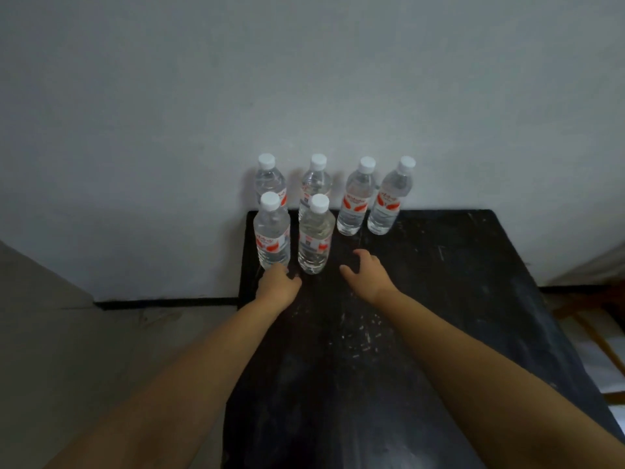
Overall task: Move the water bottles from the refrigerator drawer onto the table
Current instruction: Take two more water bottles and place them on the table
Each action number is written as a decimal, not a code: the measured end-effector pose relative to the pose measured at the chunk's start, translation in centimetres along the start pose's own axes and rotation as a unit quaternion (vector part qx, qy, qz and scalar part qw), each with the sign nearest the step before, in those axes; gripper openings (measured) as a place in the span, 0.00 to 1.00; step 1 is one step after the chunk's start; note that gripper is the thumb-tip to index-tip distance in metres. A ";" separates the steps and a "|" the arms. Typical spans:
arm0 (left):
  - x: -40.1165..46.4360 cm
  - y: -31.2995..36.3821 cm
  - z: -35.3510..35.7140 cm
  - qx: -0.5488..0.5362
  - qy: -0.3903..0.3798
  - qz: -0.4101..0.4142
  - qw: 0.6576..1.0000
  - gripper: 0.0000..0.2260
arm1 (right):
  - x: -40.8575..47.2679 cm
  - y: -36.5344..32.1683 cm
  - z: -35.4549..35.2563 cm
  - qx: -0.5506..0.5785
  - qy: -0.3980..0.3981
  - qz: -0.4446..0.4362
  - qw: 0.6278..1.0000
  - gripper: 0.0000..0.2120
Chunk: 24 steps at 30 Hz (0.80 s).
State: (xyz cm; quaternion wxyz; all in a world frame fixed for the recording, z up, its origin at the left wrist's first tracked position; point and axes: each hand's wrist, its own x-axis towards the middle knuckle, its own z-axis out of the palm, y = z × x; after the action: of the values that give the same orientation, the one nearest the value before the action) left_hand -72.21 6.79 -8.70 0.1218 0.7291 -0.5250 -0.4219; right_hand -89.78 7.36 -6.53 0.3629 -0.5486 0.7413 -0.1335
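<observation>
Several clear water bottles with white caps and red labels stand upright on the black table (439, 299), near its far left corner by the wall. The front two are a left bottle (271, 235) and a right bottle (314, 238); behind them stands a row that includes the far-right bottle (389, 201). My left hand (277, 286) hovers just below the front left bottle's base with fingers loosely curled, holding nothing. My right hand (367, 272) is over the table to the right of the front right bottle, fingers spread and relaxed, holding nothing. The refrigerator drawer is out of view.
A pale wall (304, 96) rises directly behind the table. Grey floor (101, 333) lies to the left of the table's left edge. Wooden and white items (592, 340) sit low beyond the table's right edge.
</observation>
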 end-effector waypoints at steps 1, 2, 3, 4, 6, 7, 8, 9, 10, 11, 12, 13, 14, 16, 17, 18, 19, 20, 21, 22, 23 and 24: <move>-0.9 0.6 0.2 0.019 -0.008 0.028 0.999 0.07 | -0.8 0.7 -0.5 -0.013 0.000 0.009 1.000 0.28; -1.4 1.1 0.3 0.039 -0.011 0.054 0.998 0.04 | -1.3 1.1 -0.8 -0.026 -0.002 0.017 1.000 0.26; -2.3 1.8 0.7 0.063 -0.019 0.078 0.995 0.04 | -2.3 2.1 -1.2 -0.036 -0.003 0.029 0.999 0.23; -3.3 2.5 1.3 0.087 -0.027 0.096 0.991 0.04 | -3.3 3.0 -1.6 -0.043 -0.005 0.042 0.998 0.20; -5.3 3.6 2.5 0.139 -0.037 0.124 0.982 0.04 | -5.5 5.0 -2.4 -0.065 -0.012 0.064 0.996 0.17; -6.3 4.1 3.3 0.161 -0.038 0.139 0.976 0.05 | -6.8 6.2 -2.7 -0.078 -0.013 0.072 0.994 0.17; -7.2 4.4 4.2 0.178 -0.040 0.150 0.972 0.04 | -8.1 7.5 -3.0 -0.092 -0.011 0.077 0.993 0.18; -7.9 4.7 5.0 0.191 -0.043 0.161 0.967 0.04 | -9.1 8.4 -3.2 -0.105 -0.009 0.081 0.991 0.18; -9.1 5.0 6.1 0.203 -0.049 0.173 0.963 0.04 | -10.5 9.7 -3.6 -0.116 -0.004 0.087 0.989 0.19; -10.2 5.3 7.1 0.213 -0.054 0.184 0.958 0.04 | -11.9 10.9 -3.9 -0.128 0.003 0.090 0.988 0.19; -11.4 5.7 8.1 0.221 -0.058 0.190 0.955 0.04 | -13.2 12.0 -4.2 -0.138 0.012 0.091 0.986 0.20; -13.3 6.0 9.8 0.228 -0.066 0.200 0.951 0.04 | -15.2 13.6 -4.7 -0.146 0.021 0.093 0.985 0.20; -14.6 6.3 11.0 0.234 -0.069 0.208 0.947 0.03 | -16.6 14.6 -5.0 -0.153 0.029 0.091 0.984 0.19; -18.1 6.8 14.1 0.251 -0.084 0.226 0.938 0.04 | -20.1 17.2 -5.7 -0.164 0.045 0.092 0.981 0.18; -19.9 7.0 15.9 0.259 -0.094 0.237 0.932 0.04 | -22.1 18.7 -6.0 -0.168 0.052 0.096 0.980 0.18; -22.0 7.2 17.8 0.267 -0.108 0.247 0.925 0.05 | -24.2 20.4 -6.4 -0.169 0.060 0.107 0.978 0.17; -24.0 7.5 19.7 0.272 -0.118 0.259 0.919 0.05 | -26.4 22.2 -6.8 -0.166 0.069 0.120 0.976 0.16; -25.7 7.7 21.3 0.274 -0.130 0.270 0.914 0.05 | -28.1 23.8 -7.0 -0.163 0.076 0.132 0.975 0.15; -28.3 8.2 23.6 0.276 -0.146 0.291 0.904 0.05 | -31.0 26.1 -7.6 -0.157 0.085 0.152 0.972 0.15; -29.9 8.5 25.0 0.275 -0.156 0.306 0.898 0.05 | -32.7 27.5 -8.0 -0.155 0.090 0.165 0.970 0.15; -32.1 9.0 26.8 0.277 -0.171 0.328 0.887 0.05 | -34.9 29.4 -8.5 -0.150 0.100 0.184 0.966 0.15; -34.6 9.4 28.6 0.278 -0.187 0.349 0.875 0.06 | -37.4 31.4 -9.1 -0.144 0.110 0.205 0.962 0.14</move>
State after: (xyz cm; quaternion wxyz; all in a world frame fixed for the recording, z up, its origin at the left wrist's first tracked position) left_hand -102.93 40.51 -3.54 -0.0474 0.4091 -0.8544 -0.3169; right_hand -113.50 50.95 -4.20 0.2161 -0.4134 0.8845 -0.0077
